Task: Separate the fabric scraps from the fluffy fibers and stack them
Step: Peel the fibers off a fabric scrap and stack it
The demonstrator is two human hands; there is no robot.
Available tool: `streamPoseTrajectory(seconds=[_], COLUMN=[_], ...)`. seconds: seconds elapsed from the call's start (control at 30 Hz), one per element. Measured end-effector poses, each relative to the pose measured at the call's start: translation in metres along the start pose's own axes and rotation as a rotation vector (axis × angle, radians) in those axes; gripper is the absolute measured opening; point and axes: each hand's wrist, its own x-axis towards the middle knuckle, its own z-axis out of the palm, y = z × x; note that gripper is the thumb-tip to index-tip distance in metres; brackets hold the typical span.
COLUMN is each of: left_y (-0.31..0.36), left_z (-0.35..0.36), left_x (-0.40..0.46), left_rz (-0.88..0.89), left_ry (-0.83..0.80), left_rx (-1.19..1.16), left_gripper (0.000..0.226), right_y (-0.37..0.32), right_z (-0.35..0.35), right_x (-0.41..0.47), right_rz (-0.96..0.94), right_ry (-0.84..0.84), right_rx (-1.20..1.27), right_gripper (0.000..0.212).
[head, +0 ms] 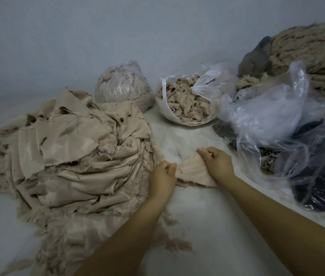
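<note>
Currently, the left hand (162,176) and right hand (216,163) each pinch one end of a beige fabric scrap (192,172), stretched between them above the white surface (207,216), just right of the stacked scrap pile (74,156).

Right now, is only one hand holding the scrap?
No: the left hand and right hand each pinch an end of the scrap.
</note>
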Motion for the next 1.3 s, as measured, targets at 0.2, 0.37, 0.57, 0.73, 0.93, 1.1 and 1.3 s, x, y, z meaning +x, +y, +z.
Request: streamPoseTrajectory(seconds=[0.2, 0.37, 0.57, 0.73, 0.93, 1.1, 1.3], left_y=[-0.012, -0.013, -0.021, -0.034, -0.029, -0.026, -0.022], left_z=[0.009, -0.02, -0.114, -0.133, -0.124, -0.122, -0.113], left_x=[0.01, 0.007, -0.005, -0.022, -0.036, -0.034, -0.033], left_rz=[-0.263, -0.219, 0.169, 0.243, 0.252, 0.104, 0.03], left_ry=[-0.175, -0.326, -0.705, -0.778, -0.701, -0.587, -0.42], left_rx=[-0.24, -0.249, 0.349, 0.769, 0.182, -0.198, -0.331], left_gripper=[0.019, 0.016, 0.014, 0.022, 0.022, 0.02, 0.022], right_y=[0.011, 0.023, 0.003, -0.014, -0.036, -0.042, -0.044], right_z=[0.018, 0.032, 0.031, 0.036, 0.043, 0.041, 0.045], right_x=[-0.022, -0.044, -0.09, -0.125, -0.138, -0.142, -0.151], right_rz=[-0.256, -0.406, -0.482, -0.531, -0.261, -0.053, 0.073], right_ry=[-0.033, -0.355, -0.149, -0.294, -0.494, -0.494, -0.529], right_rx=[-0.16, -0.609, -0.173, -0.083, 0.222, 0.468, 0.585], right_gripper=[0.036, 0.047, 0.024, 0.029, 0.016, 0.023, 0.018])
